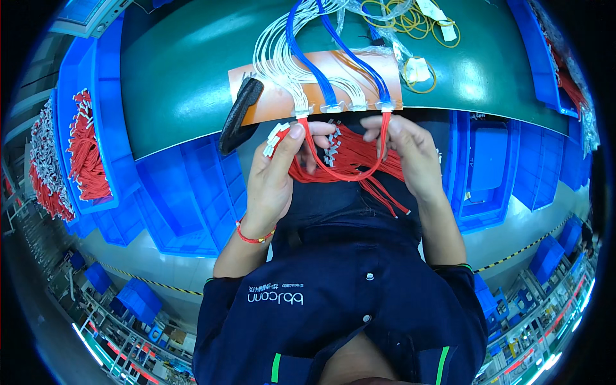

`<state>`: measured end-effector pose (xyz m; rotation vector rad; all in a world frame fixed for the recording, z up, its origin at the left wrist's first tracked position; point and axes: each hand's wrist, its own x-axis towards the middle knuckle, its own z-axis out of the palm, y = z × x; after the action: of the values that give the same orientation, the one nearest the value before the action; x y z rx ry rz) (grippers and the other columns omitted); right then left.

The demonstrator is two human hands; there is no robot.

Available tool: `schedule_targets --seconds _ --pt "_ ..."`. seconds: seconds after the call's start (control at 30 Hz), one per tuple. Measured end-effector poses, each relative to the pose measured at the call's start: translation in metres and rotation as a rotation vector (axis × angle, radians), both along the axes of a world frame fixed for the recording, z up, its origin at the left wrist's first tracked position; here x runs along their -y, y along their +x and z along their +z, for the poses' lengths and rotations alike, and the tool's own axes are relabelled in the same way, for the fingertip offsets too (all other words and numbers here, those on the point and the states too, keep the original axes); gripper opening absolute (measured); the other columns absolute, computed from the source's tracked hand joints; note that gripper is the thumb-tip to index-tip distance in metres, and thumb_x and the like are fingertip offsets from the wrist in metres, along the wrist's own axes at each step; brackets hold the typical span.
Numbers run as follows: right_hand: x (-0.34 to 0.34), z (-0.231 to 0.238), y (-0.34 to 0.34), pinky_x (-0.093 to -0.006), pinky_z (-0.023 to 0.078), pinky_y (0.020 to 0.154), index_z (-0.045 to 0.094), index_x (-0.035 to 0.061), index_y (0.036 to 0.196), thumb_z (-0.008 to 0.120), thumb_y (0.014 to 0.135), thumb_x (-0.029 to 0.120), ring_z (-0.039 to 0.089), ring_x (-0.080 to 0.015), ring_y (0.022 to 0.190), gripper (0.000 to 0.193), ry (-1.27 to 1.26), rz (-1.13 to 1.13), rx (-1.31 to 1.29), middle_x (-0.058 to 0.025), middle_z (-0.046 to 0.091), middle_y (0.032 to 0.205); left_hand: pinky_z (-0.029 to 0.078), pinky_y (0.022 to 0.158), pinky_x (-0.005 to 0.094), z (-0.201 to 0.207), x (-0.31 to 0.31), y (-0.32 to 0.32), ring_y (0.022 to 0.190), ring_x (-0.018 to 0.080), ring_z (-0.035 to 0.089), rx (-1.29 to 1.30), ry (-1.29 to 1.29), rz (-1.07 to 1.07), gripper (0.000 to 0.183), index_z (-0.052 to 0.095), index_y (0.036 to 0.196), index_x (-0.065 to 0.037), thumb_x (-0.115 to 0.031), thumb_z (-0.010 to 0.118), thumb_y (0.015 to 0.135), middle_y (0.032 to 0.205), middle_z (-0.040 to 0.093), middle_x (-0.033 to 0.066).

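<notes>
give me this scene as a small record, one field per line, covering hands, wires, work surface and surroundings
left hand: holds a cluster of small white plastic connectors
right hand: fingers at the right end of the looped red wires; grip unclear
work surface: thin orange sheet on a glossy green tabletop
wires across sheet: blue wires and thin white wires
lap: bunch of loose red wires
left side: open blue plastic bins
</notes>
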<state>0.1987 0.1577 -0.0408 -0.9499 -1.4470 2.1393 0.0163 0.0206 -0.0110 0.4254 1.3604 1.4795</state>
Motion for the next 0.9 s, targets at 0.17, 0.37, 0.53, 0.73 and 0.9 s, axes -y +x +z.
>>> schedule_targets --seconds 0.17,0.37,0.53,0.73,0.9 --pt "0.031 -0.017 0.006 -0.0321 0.048 0.062 0.069 0.0011 0.097 0.068 0.091 0.012 0.062 -0.0155 0.07 0.012 0.495 0.214 0.284 -0.0081 0.065 0.087 0.044 0.072 0.0259 0.001 -0.013 0.005 0.073 0.0089 0.055 0.136 0.068 0.059 0.042 0.067 0.11 0.007 -0.027 0.042 0.107 0.084 0.063 0.0052" --pt "0.044 -0.024 -0.015 -0.037 0.05 0.062 0.063 0.0033 0.088 0.076 0.081 0.007 0.062 -0.0257 0.069 0.015 0.778 0.234 0.34 -0.0086 0.061 0.081 0.038 0.058 0.0237 0.003 -0.014 0.004 0.06 0.0067 0.041 0.373 0.098 0.046 0.04 0.065 0.103 0.006 -0.026 0.041 0.107 0.069 0.049 0.0005" --pt "0.042 -0.03 -0.014 -0.0355 0.051 0.068 0.061 0.0036 0.09 0.074 0.081 0.004 0.064 -0.0251 0.076 0.015 0.69 0.162 0.218 -0.009 0.061 0.082 0.025 0.049 0.0233 0.001 -0.01 0.008 0.052 0.0048 0.029 0.401 0.073 0.036 0.041 0.064 0.095 0.005 -0.026 0.041 0.108 0.061 0.039 -0.0037" --pt "0.032 -0.024 -0.001 -0.0255 0.05 0.077 0.058 0.0023 0.1 0.062 0.095 0.004 0.059 -0.0069 0.083 0.006 0.046 0.015 -0.02 -0.0026 0.063 0.088 0.023 0.046 0.0238 0.0 0.009 0.025 0.049 0.0049 0.026 0.631 0.069 -0.2 0.042 0.06 0.09 0.003 -0.028 0.04 0.108 0.056 0.033 -0.0049" --pt "0.02 -0.005 0.0 -0.0212 0.048 0.062 0.059 0.0007 0.103 0.06 0.098 0.005 0.058 -0.0062 0.07 0.007 -0.122 -0.009 -0.145 -0.0033 0.063 0.084 0.023 0.046 0.0213 0.0 0.018 0.021 0.05 0.0031 0.027 0.73 0.014 -0.263 0.033 0.061 0.099 0.003 -0.024 0.044 0.107 0.059 0.034 -0.0056"
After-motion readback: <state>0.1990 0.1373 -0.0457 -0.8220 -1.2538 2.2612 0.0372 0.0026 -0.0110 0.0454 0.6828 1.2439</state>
